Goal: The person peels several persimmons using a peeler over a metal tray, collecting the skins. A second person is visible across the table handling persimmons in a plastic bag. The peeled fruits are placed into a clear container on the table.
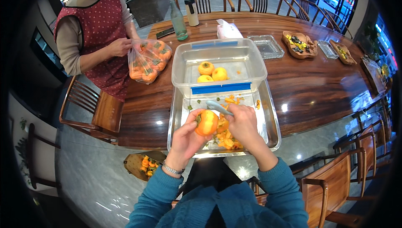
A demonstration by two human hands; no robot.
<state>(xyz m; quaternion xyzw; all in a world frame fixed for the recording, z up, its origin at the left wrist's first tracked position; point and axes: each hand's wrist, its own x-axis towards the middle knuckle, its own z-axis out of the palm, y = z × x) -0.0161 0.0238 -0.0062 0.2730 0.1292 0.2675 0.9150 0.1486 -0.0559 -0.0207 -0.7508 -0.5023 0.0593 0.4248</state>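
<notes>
My left hand [186, 137] holds an orange persimmon [207, 123] with its green calyx turned to the left. Pale strips on its side show where skin is gone. In my right hand [243, 121] is a grey-blue peeler [216, 106], its head just above the fruit. Both hands are over a shallow metal tray [273, 130] strewn with orange peelings [228, 138] and bits of green calyx. A clear plastic box [220, 49] with blue latches rests on the tray's far part. Inside it lie three persimmons [219, 74], at least two of them peeled.
A person in a red dotted apron [103, 30] grips a plastic bag of persimmons [149, 61] at the wooden table's [314, 86] left. Behind the box stand a glass bottle [179, 21], a flask [191, 12] and tissues [229, 30]. A bag of persimmons [146, 165] sits on the floor.
</notes>
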